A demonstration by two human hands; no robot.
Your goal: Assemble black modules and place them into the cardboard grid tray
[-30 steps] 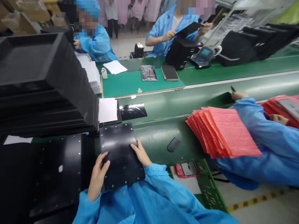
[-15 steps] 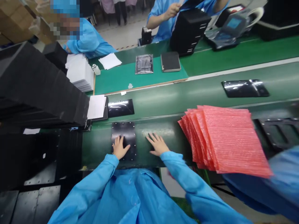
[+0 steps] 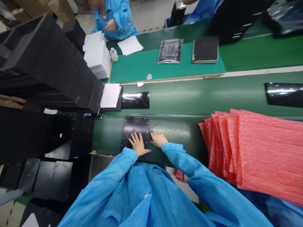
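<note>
A black flat plate with small rivets round its edge [image 3: 136, 127] lies on the green conveyor belt [image 3: 189, 101] just in front of me. My left hand [image 3: 138, 145] rests flat on the plate's near part, fingers spread. My right hand [image 3: 158, 138] touches the plate's right edge with its fingers curled a little; it holds nothing that I can see. Both arms wear blue sleeves.
A fanned pile of pink bubble bags [image 3: 255, 148] lies at the right. Stacked black trays [image 3: 47, 69] tower at the left, with more black plates [image 3: 52, 176] below. White sheets [image 3: 98, 58], a shiny black panel [image 3: 135, 100] and a person in blue [image 3: 117, 17] are beyond.
My right hand has slid left from the bare belt to the plate's right edge. The left hand stays on the plate. The view has shifted; the neighbour's blue sleeve at the right is gone.
</note>
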